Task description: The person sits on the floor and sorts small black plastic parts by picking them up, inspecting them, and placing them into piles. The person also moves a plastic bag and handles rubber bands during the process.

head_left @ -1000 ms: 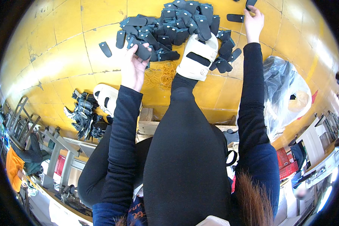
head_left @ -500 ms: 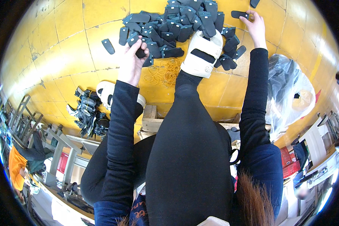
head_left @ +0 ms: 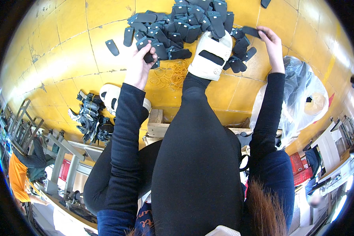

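My left hand (head_left: 141,67) is closed on a small stack of dark rounded pads (head_left: 148,58), at the near left edge of a big heap. Between thumb and fingers of my right hand (head_left: 273,46) is one dark long pad (head_left: 251,32), held by its right end right of the heap. The heap of dark pads (head_left: 181,28), many with small pale tags, lies on the yellow floor. One loose pad (head_left: 112,47) rests left of it, and another pad (head_left: 265,3) at the far right.
My foot in a cream sandal (head_left: 211,55) stands against the heap. Yellow rubber bands (head_left: 169,75) lie left of it. Bundled black straps (head_left: 91,118) sit at left, a clear plastic bag (head_left: 299,98) at right. A person in orange (head_left: 19,177) is at far left.
My right hand has drawn slightly nearer with its pad, which now slants down to the right. My left hand has shifted slightly right and nearer, still gripping its pads.
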{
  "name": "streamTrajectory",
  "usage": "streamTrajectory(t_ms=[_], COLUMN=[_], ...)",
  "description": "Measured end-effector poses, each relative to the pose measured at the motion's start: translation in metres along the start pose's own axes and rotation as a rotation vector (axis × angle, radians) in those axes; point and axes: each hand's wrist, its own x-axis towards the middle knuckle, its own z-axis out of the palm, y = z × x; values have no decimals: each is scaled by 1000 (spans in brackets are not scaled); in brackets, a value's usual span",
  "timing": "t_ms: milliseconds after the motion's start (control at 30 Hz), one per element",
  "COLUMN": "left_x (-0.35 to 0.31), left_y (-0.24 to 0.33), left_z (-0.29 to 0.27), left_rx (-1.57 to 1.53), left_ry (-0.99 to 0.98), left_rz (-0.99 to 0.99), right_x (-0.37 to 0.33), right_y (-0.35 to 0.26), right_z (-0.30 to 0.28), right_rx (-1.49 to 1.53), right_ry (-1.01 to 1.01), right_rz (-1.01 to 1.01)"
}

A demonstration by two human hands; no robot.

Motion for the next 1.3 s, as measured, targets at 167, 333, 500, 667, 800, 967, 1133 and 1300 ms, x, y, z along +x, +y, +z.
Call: streamTrajectory(t_ms=[167, 333, 500, 667, 800, 967, 1133, 1300], left_x=[0, 1, -1, -1, -3, 0, 6, 2], left_y=[3, 0, -6, -8, -4, -4, -3, -12], left_z=[-2, 0, 6, 10, 11, 5, -4, 1], left_rx=[12, 15, 32, 23, 51, 63, 46, 27], left_ry=[6, -27, -44, -37, -42, -17, -74, -30], left_rz=[-31, -39, -47, -60, -86, -94, -89, -87], right_x=[-45, -79, -73, -40, -10, 16, 28, 36], right_y=[21, 29, 8, -27, -60, -91, -108, -113], right_z=[-14, -5, 15, 51, 87, 119, 133, 153], right_rx=[-143, -503, -522, -389, -281, -349, -421, -404], right_ry=[-284, -294, 20, 42, 12, -59, -65, -112], right_rz=[171, 121, 4, -244, -504, -588, -655, -748])
